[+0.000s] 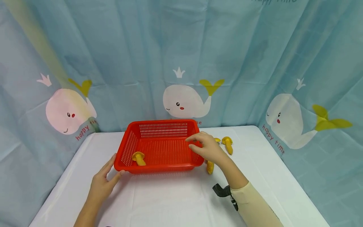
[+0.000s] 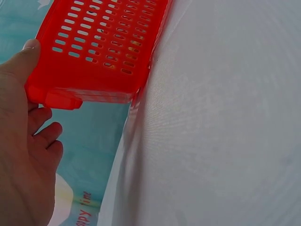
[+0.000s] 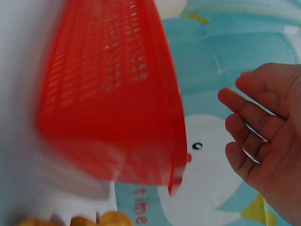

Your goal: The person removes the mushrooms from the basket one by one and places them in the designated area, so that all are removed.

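Observation:
A red plastic basket with slotted walls stands on the white table. Inside its front left part lies a yellow toy mushroom. My left hand holds the basket's front left corner, thumb at the front rim and fingers along the left side. In the left wrist view, the fingertips curl below the rim. Over the basket's right side hovers my right hand, fingers loosely bent and nothing in them. The right wrist view shows the palm apart from the basket wall.
To the right of the basket, a yellow mushroom lies on the table. Another yellow piece is partly hidden by my right hand. A black curved piece sits at my right sleeve. Blue whale-print curtains enclose the table.

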### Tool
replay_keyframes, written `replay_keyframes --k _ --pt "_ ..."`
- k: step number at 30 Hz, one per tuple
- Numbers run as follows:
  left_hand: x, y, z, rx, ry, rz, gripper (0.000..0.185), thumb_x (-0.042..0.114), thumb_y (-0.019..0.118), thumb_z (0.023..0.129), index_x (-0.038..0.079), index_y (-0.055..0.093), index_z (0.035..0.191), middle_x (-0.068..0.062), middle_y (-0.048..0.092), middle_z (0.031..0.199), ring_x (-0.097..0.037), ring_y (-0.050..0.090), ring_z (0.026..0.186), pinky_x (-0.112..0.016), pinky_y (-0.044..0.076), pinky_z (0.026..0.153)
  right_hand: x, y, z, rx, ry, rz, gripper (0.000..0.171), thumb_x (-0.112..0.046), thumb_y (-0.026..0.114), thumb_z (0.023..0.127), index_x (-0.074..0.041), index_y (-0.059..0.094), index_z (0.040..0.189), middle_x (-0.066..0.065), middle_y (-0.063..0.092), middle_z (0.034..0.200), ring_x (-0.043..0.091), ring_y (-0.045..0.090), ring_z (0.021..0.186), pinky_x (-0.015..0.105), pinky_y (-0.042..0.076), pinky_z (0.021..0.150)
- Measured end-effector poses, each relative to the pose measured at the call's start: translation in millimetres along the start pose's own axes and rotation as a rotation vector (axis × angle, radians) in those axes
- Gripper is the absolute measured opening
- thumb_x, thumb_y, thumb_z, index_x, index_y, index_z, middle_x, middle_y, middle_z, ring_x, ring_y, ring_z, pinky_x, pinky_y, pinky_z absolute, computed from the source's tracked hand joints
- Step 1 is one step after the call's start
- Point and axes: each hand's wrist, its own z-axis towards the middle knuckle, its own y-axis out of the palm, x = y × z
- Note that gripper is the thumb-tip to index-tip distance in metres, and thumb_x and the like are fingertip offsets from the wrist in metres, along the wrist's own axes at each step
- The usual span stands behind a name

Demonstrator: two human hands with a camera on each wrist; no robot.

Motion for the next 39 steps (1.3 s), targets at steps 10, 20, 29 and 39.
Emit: replay_keyframes --k 10,20,29,39 --pt "-2.7 1.0 1.2 0.009 0.039 -0.004 0.085 0.016 0.086 0.084 0.025 0.043 0.157 -0.01 0.05 0.156 0.015 0.036 0.14 0.002 0.029 0.1 -20.8 22.1 31.6 -0.024 -0.054 0.028 0.02 -0.021 0.071 0.097 -0.028 0.075 0.116 -0.005 0.069 0.113 0.017 0.06 0.106 0.04 0.057 0.086" --pt "4.0 0.2 -0.8 0.012 0.038 -0.029 0.084 0.013 0.087 0.082 0.019 0.046 0.155 -0.011 0.051 0.155 0.012 0.039 0.14 0.002 0.03 0.101 -42.6 44.7 52.3 -0.086 -0.071 0.043 0.021 -0.02 0.07 0.098 -0.025 0.075 0.117 -0.004 0.07 0.117 0.018 0.059 0.11 0.038 0.056 0.088" --pt "3.4 -1.3 -0.3 0.001 0.002 -0.008 0.084 0.018 0.086 0.084 0.027 0.044 0.156 -0.009 0.05 0.156 0.014 0.038 0.139 0.002 0.03 0.099 -58.6 67.0 70.0 -0.12 -0.072 0.016 0.02 -0.025 0.07 0.098 -0.029 0.074 0.117 -0.01 0.069 0.116 0.013 0.058 0.114 0.026 0.055 0.088" --pt "2.6 -1.5 -0.5 0.0 0.007 -0.035 0.086 0.014 0.086 0.083 0.029 0.044 0.156 -0.008 0.049 0.156 0.012 0.038 0.14 0.002 0.029 0.103 -72.3 89.1 90.8 -0.151 -0.083 0.014 0.022 -0.023 0.07 0.098 -0.026 0.075 0.119 -0.013 0.07 0.115 0.013 0.058 0.114 0.026 0.053 0.091"
